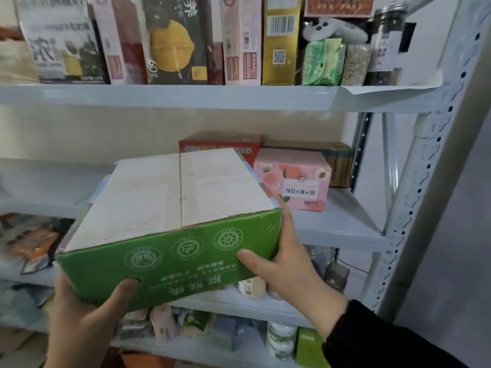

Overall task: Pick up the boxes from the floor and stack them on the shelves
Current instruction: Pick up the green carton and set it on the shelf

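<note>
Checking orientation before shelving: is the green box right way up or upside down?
Upside down: the green box shows its printed characters inverted on the near face.

I count two grips, the left grip (79,322) and the right grip (289,264), together holding one green box (170,208). Toward the right end of the middle shelf (340,221) I count three boxes: one red box (220,142), one pink box (292,179) and one brown box (337,160) in the back right corner. Along the top shelf (159,96) I make out at least five tall packages (175,41), one green packet (322,62) and, near its right edge, one jar (385,43). The goods lower down are too blurred for me to count.
</note>
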{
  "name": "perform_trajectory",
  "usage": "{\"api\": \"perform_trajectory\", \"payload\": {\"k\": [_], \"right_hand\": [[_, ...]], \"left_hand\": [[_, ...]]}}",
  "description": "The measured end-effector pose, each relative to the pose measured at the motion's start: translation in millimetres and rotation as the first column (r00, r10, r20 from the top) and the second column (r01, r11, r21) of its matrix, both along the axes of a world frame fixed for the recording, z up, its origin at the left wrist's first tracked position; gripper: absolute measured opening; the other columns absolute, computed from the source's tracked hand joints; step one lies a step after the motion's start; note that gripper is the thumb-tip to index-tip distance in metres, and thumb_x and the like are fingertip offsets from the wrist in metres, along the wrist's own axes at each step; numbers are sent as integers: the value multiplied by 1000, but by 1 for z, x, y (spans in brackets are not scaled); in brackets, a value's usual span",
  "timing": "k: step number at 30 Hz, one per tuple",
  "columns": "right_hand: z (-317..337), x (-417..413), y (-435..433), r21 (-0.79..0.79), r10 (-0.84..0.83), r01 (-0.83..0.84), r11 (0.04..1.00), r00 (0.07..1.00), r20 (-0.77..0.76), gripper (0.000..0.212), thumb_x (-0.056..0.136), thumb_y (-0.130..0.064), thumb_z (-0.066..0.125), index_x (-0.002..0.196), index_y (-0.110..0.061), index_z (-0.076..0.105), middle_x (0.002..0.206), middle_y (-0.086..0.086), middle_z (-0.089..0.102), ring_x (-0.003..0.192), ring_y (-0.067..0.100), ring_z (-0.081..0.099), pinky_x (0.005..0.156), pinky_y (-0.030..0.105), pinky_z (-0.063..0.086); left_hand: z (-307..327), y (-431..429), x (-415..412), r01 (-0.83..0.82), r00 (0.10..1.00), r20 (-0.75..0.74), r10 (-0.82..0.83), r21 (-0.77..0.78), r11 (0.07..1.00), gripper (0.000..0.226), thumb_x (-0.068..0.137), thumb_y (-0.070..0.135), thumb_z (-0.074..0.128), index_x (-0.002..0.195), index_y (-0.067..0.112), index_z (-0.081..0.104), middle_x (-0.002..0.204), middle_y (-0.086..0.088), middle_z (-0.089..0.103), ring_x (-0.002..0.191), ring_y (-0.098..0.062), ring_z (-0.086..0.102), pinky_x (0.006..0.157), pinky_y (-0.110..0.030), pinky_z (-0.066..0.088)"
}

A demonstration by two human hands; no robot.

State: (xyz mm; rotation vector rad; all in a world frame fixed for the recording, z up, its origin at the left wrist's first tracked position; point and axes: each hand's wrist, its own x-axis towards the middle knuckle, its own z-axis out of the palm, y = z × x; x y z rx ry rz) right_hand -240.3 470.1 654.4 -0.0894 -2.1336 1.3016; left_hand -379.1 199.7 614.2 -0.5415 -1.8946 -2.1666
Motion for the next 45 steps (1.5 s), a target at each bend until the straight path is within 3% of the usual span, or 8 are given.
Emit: {"api": "perform_trajectory", "payload": {"k": [5,9,16,20,25,30,37,45], "right_hand": [[9,-52,4,42,-26,25,999,999,28,96,87,-24,80,140,-65,12,112,-50,57,106,-17,60,81,5,50],[24,-86,10,91,-137,138,986,990,-20,101,86,-24,81,139,-72,11,122,-43,58,114,-11,60,90,9,50],[71,-126,59,144,-274,280,949,960,-59,96,87,-13,79,147,-53,15,120,-48,52,115,-18,55,88,7,48],[83,-124,98,94,-377,379,921,925,-38,98,89,-11,77,157,-44,14,134,-23,55,110,-13,61,86,13,54],[95,-109,153,84,-536,538,839,843,-39,87,89,-15,77,151,-44,25,124,-23,62,104,-15,63,84,11,53],[102,-113,205,-57,-593,590,805,801,-79,70,91,-6,74,142,-40,40,134,-4,64,120,10,65,105,46,53],[81,-108,246,-173,-685,668,724,725,-67,71,95,-9,71,142,-47,34,129,-8,69,118,11,66,101,52,55],[78,-112,251,-111,-797,800,590,599,77,64,101,-39,60,153,-43,24,118,-19,62,116,20,61,103,55,50]], "left_hand": [[-1,22,-57,41,998,-47,-40,25,999,85,63,17,80,143,23,50,109,8,74,93,-7,73,70,-27,63],[7,47,-109,136,988,-85,-130,72,988,86,74,-11,80,148,15,43,103,8,73,91,-6,73,65,-21,62],[37,126,-178,310,942,-163,-292,96,946,75,83,-6,76,147,11,42,119,3,68,105,-10,70,75,-11,55],[53,177,-192,416,891,-236,-389,79,906,89,81,9,83,153,29,36,137,1,62,120,-15,65,93,-28,57],[82,244,-201,517,817,-293,-496,-10,856,99,76,29,82,157,43,26,153,3,48,139,-16,49,112,-47,46],[111,303,-206,477,807,-282,-519,-207,854,100,85,32,77,161,35,13,165,0,15,149,-6,17,111,-26,22],[113,352,-219,497,677,-329,-659,-456,738,102,92,37,70,163,27,-2,171,2,2,154,-9,3,116,-24,8],[101,386,-212,539,664,-194,-722,-545,642,105,95,44,67,162,27,-11,172,-4,5,155,-19,17,115,-23,18]]}}
